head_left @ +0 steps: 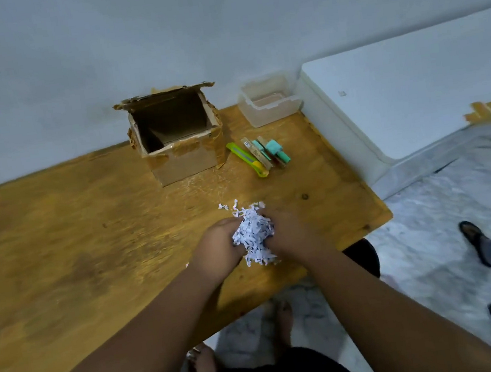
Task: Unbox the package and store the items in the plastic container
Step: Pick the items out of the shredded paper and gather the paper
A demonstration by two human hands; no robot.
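Note:
A wad of white shredded paper point(253, 234) is squeezed between my left hand point(215, 249) and my right hand point(291, 236) over the near right part of the wooden table point(73, 239). The cardboard box point(176, 132) stands open at the back of the table against the wall, with a dark inside whose contents I cannot make out. To its right sits the clear plastic container point(269, 101), with no lid on it. Between them lie a green and yellow box cutter point(247, 159) and small teal and tan packaged items point(268, 151), side by side.
A white mattress or panel point(411, 82) lies right of the table on the marbled floor. Another person's feet in dark sandals point(476, 239) stand at the right edge. My own bare feet point(282, 318) show below the table's front edge.

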